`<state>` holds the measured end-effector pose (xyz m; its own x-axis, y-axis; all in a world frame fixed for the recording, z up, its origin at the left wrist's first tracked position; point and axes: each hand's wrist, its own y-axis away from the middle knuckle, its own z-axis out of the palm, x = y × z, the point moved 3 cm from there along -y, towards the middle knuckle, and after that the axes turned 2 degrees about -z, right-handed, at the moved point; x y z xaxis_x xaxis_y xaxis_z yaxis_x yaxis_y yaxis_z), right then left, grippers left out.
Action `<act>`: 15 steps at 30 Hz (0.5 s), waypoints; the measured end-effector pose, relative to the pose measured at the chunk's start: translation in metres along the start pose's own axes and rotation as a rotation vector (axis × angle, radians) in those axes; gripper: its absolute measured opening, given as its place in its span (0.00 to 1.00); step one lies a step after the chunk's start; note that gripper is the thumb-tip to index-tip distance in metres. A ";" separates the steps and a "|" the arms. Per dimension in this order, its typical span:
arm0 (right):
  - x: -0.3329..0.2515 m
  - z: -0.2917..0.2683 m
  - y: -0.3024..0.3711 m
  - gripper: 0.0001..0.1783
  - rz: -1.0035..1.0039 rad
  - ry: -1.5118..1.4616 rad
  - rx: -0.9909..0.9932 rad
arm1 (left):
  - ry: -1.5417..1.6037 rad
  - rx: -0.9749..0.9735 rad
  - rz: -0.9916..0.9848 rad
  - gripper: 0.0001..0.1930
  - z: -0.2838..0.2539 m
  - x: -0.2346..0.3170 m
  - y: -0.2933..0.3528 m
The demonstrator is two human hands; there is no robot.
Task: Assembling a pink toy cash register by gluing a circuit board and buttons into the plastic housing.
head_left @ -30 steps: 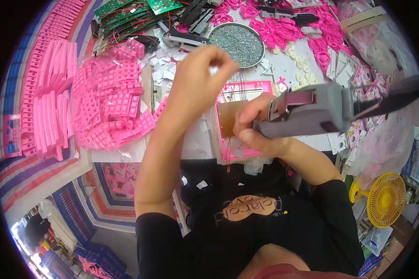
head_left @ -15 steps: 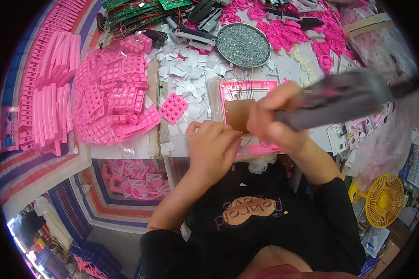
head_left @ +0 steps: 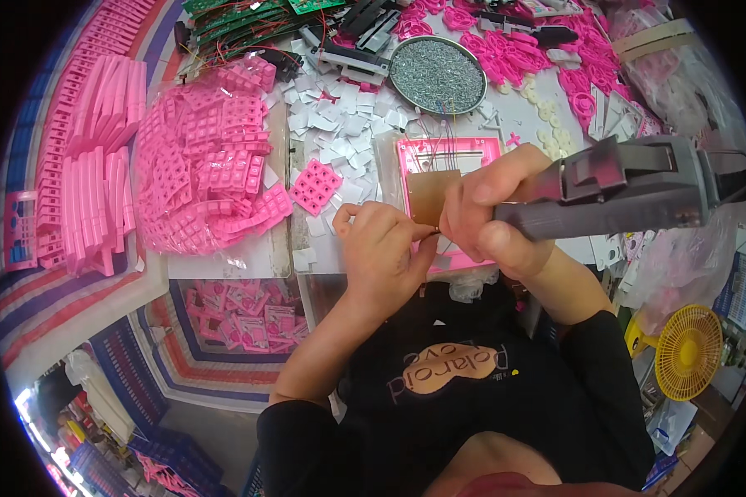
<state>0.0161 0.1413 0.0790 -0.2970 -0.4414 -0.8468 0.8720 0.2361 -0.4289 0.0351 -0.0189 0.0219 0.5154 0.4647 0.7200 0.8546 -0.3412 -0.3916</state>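
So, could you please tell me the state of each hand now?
Left hand: pinched closed by the brown board; whether it holds anything small cannot be told.
Right hand: closed around the grey power tool.

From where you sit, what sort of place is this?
Probably a small assembly workshop, perhaps for electronic gadgets or toys: green circuit boards are piled at the back, many alike pink plastic parts fill a clear bag, and the right hand grips a grey handheld tool.

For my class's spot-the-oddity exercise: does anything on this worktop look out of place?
Mildly: one pink keypad lies among loosely scattered white squares, outside the clear bag holding similar ones. No damage is evident.
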 end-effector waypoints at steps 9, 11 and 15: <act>0.035 -0.011 -0.020 0.14 -0.002 0.239 0.143 | -0.318 -0.170 0.066 0.15 0.003 -0.004 0.009; 0.041 -0.010 -0.021 0.15 0.021 0.265 0.132 | -0.317 -0.168 0.076 0.15 0.004 -0.007 0.009; 0.042 -0.008 -0.021 0.13 0.014 0.314 0.129 | -0.301 -0.142 0.069 0.15 0.005 -0.007 0.011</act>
<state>-0.0180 0.1243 0.0500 -0.3724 -0.1461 -0.9165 0.9130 0.1199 -0.3900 0.0412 -0.0215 0.0099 0.5858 0.6496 0.4847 0.8103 -0.4812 -0.3344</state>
